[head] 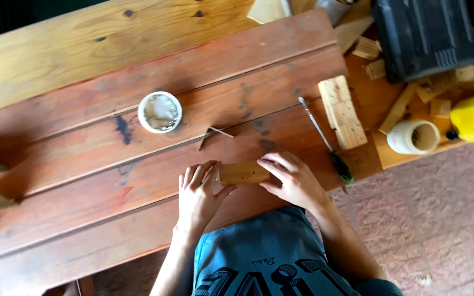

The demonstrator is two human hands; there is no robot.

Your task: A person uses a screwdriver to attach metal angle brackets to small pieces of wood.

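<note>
Head view: left hand [197,193] & right hand [292,178] grip wood block [242,173]; white tub [160,112], screwdriver [327,142] near

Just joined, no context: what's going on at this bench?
A person seated at a reddish wooden table holds a small wooden block flat on it between both hands: the left hand at its left end, the right hand at its right end. Above the block lie a small bent metal piece and a round white container. To the right lie a screwdriver with a green handle and a pale wood offcut.
</note>
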